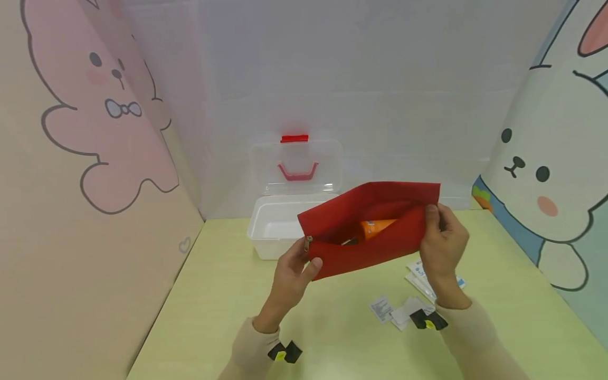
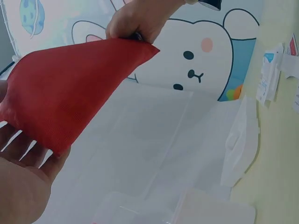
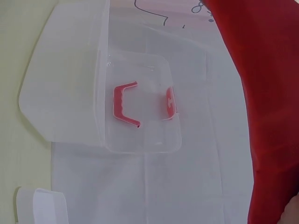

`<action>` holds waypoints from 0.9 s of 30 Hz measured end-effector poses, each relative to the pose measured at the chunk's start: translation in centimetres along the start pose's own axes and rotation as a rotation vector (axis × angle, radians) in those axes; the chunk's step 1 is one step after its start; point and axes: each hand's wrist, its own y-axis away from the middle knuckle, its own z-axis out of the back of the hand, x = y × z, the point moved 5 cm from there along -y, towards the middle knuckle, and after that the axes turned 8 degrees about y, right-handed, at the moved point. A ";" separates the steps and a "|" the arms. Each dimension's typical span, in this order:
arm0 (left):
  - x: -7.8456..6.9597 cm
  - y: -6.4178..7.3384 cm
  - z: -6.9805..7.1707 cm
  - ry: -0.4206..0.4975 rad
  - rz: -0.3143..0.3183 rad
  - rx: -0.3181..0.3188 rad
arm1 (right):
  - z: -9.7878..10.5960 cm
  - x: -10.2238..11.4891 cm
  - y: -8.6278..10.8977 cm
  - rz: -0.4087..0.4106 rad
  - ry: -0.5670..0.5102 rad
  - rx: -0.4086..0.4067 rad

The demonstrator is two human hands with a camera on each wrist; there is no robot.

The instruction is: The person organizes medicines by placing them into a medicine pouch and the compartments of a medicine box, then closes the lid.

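Both hands hold up a red zippered pouch (image 1: 361, 256), tilted with its right end higher and its mouth gaping. My left hand (image 1: 290, 279) grips the left end beside the zipper pull (image 1: 307, 243), thumb on the near side; in the left wrist view its fingers spread beneath the red fabric (image 2: 70, 88). At the right end, my right hand (image 1: 444, 243) pinches the upper corner. An orange packet (image 1: 377, 228) and a small dark item (image 1: 350, 241) show inside the pouch; their lower parts are hidden. Red fabric (image 3: 275, 93) fills the right side of the right wrist view.
Behind the pouch stands a clear plastic box (image 1: 268, 240), its lid (image 1: 328, 169) raised against the white backdrop, with a red handle (image 3: 119, 102). White-and-blue packets (image 1: 418, 282) and small paper slips (image 1: 381, 309) lie near the right forearm. Cartoon-printed panels flank the table.
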 end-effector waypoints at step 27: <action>-1.1 -1.2 -0.5 -0.204 -0.111 -0.314 | -0.7 -1.6 1.2 -0.102 -0.064 -0.034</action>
